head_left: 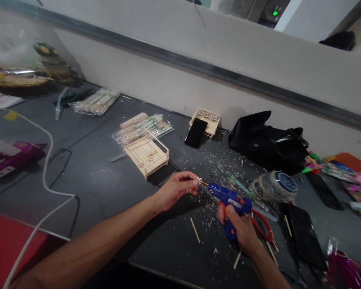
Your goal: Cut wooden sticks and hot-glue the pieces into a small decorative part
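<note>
My right hand (240,226) is wrapped round the handle of a blue glue gun (228,196), whose nozzle points left. Between the thumb and fingers of my left hand (179,188) is a small pale wooden piece (199,180), right at the nozzle tip. Whether the two touch is too small to tell. Beyond my left hand stands a miniature bed-like frame (147,154) made of thin sticks, with a few little pieces lying on its slats. Red-handled scissors or pliers (266,228) lie partly hidden behind my right hand.
Wood scraps litter the dark table (99,172). Farther back are packs of sticks (156,126), a phone (196,133) leaning on a small stick bench (212,117), and a black bag (267,142). A plastic jar (273,186) stands right; a white cable (49,160) crosses the left.
</note>
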Action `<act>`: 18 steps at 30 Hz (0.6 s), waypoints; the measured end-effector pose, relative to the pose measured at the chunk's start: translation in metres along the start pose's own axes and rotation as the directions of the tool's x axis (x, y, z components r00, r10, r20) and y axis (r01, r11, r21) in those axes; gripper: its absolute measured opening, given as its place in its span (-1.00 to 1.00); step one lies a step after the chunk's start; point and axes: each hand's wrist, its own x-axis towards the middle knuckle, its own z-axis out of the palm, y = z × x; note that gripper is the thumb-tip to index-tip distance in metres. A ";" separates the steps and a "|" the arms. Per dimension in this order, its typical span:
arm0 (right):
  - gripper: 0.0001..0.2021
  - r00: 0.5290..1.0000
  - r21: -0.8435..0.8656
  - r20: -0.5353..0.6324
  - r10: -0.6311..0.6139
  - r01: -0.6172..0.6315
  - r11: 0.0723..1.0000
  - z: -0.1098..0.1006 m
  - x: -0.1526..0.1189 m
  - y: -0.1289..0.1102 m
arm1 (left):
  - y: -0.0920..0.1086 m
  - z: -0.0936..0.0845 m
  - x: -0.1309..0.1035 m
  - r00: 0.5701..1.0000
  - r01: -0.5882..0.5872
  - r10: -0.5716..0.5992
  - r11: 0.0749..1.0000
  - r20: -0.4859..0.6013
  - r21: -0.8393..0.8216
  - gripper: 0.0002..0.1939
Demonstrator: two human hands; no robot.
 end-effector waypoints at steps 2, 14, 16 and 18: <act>-0.42 1.000 0.006 0.017 0.006 -0.006 1.000 0.001 0.000 0.000 | 0.000 0.000 0.000 1.000 0.001 -0.001 1.000 -0.004 -0.003 -0.66; -0.38 0.997 0.030 0.032 0.071 -0.071 0.997 0.000 0.002 -0.007 | -0.002 -0.002 0.002 1.000 0.004 -0.004 1.000 -0.002 -0.019 -0.68; -0.38 0.996 0.033 0.017 0.089 -0.089 0.995 0.000 0.001 -0.008 | -0.002 -0.002 0.002 1.000 0.003 -0.003 1.000 0.000 -0.018 -0.69; -0.38 0.994 0.061 0.012 0.111 -0.111 0.992 0.000 0.001 -0.010 | -0.002 -0.002 0.002 1.000 -0.004 0.004 1.000 0.001 -0.021 -0.70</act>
